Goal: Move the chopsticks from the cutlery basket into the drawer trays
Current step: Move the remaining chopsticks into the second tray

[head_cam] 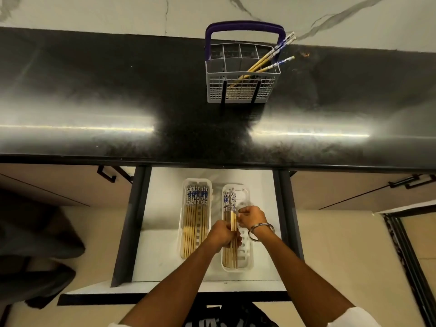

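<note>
A grey cutlery basket (240, 90) with a purple handle stands on the black countertop, with three chopsticks (264, 61) leaning out of its right side. Below, an open drawer (165, 208) holds two white trays. The left tray (197, 182) is filled with several chopsticks lying side by side. Over the right tray (246, 263) my left hand (223, 234) grips a bundle of chopsticks (232, 206) around their middle. My right hand (251, 217), with a metal bangle on the wrist, is curled and pinches the same bundle from the right.
The black countertop (118, 102) runs across the view with a marbled wall behind it. Closed cabinet fronts with dark handles (111, 175) flank the drawer. A dark shape (35, 244) lies on the floor at the left.
</note>
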